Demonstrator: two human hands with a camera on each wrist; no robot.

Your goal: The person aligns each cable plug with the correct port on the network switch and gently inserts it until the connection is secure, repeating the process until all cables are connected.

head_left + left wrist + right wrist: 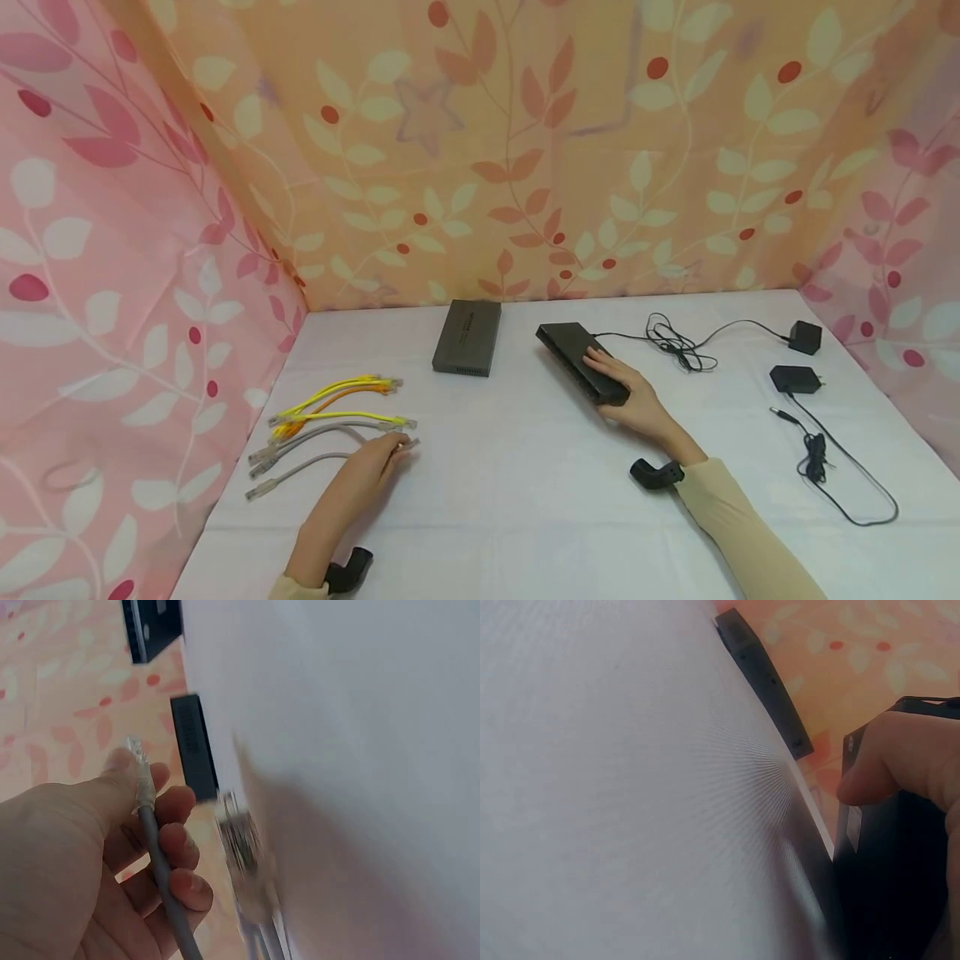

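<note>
My left hand [369, 468] pinches the clear plug end of a grey network cable [166, 881] between thumb and fingers, over the near side of the cable group. Another grey cable's plug [244, 844] shows beside the fingers in the left wrist view. More grey cables [330, 429] and yellow cables [330, 396] lie to the left of this hand. On the right, my right hand [637, 404] grips the near end of a black network box [573, 346], which appears tilted up along one side. Its thumb lies along the box's edge in the right wrist view.
A dark grey network switch [467, 337] lies at the back middle. From the black box a thin cord [678, 343] runs to a power adapter [805, 337]. A second adapter [795, 379] with a bundled cord lies at the right. Patterned cloth [465, 167] encloses the white table [510, 492].
</note>
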